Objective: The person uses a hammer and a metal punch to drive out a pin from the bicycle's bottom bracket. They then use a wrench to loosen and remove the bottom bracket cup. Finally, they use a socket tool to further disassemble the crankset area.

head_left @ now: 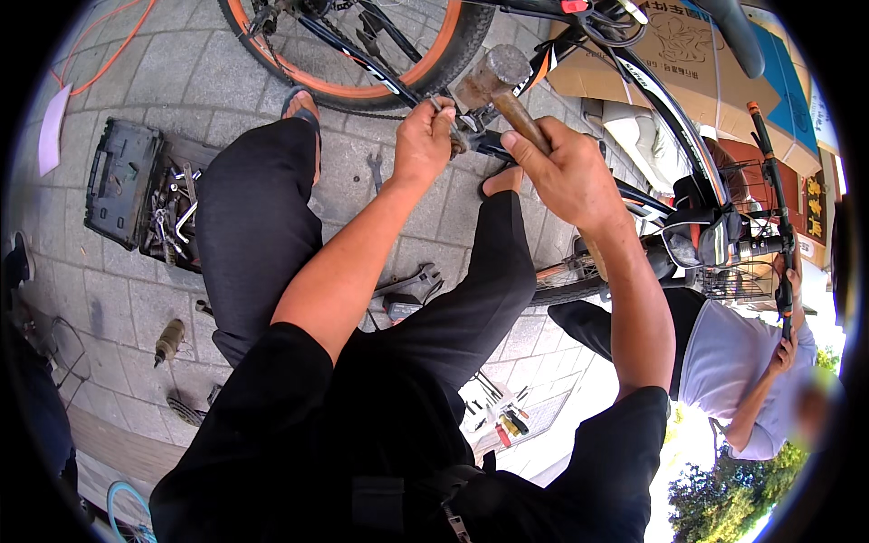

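My left hand (423, 140) is closed on a small metal piece (438, 107), probably a tool though its shape is partly hidden, against the crank area (466, 140) of a bicycle frame (385, 72). My right hand (561, 167) grips the wooden handle of a hammer (495, 77), whose heavy, worn metal head is raised just above and right of my left hand. The bicycle has an orange-rimmed wheel (433, 50) at the top. A wrench (376, 172) lies on the paving below my left hand.
An open black toolbox (122, 181) sits at left, near a grease gun or can (169, 342). An adjustable wrench (421, 276) lies between my legs. Cardboard boxes (679, 63) stand behind the bicycle. Another person (724, 362) at right holds a handlebar (786, 253).
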The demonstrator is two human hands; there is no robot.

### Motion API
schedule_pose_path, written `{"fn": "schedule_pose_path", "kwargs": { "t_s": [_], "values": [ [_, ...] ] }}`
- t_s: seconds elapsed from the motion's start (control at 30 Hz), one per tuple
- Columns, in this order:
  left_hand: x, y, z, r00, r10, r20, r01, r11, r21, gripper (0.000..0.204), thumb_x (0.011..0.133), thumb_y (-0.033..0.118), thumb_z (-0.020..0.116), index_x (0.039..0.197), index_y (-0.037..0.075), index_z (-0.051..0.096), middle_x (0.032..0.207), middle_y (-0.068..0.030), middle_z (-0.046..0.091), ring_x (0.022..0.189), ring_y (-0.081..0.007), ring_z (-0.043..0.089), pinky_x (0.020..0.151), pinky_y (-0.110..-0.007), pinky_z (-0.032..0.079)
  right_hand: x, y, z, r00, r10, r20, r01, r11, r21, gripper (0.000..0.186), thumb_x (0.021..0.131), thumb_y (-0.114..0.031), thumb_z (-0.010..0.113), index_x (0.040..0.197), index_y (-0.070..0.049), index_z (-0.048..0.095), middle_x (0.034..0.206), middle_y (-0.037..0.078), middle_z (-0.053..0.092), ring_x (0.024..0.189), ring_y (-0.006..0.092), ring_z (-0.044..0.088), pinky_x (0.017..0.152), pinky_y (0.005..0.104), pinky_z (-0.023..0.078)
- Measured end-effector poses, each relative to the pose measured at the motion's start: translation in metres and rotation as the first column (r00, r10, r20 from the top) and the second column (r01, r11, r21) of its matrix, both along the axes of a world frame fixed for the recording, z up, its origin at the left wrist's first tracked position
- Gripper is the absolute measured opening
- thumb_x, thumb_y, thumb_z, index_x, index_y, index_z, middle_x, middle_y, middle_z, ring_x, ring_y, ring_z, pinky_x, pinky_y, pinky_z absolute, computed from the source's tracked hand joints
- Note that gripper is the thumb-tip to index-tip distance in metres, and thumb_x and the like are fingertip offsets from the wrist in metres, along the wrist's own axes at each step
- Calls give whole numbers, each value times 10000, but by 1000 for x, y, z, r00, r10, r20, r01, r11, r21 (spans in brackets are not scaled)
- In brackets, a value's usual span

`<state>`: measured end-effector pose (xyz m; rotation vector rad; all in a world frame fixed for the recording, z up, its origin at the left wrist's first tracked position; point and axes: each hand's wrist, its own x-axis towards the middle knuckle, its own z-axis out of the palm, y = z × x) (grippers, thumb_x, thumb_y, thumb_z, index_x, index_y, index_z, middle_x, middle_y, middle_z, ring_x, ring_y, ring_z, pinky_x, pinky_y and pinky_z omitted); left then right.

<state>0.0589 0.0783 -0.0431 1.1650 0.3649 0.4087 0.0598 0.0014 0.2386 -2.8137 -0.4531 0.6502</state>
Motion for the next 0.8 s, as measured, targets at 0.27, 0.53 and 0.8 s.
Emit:
{"fn": "schedule_pose_path", "kwargs": {
  "t_s": [0.27,0.53,0.8],
  "values": [
    [-9,2,26,1000,-16,-17,20,977,212,138,1017,120,641,1059,-4,688,962,-182,706,860,-343,707,770,-442,551,-7,35,34,982,170,80,-177,981,84,413,1047,-376,671,945,22,634,625,130,657,626,210,755,529,347,532],
    [-5,-6,32,999,3,42,-13,971,237,127,997,106,650,1044,1,703,985,-209,710,924,-437,686,819,-468,545,11,20,-6,913,366,180,-329,922,-204,416,1015,-368,684,1022,48,655,774,248,680,771,466,690,691,507,535],
    [-10,-1,18,994,-109,-15,109,994,7,174,1058,137,637,1144,6,713,959,-40,726,819,-84,660,732,-264,545,4,21,42,991,59,117,-77,985,156,485,1057,-408,628,924,58,602,608,89,531,547,142,635,496,366,600]
  ]
}}
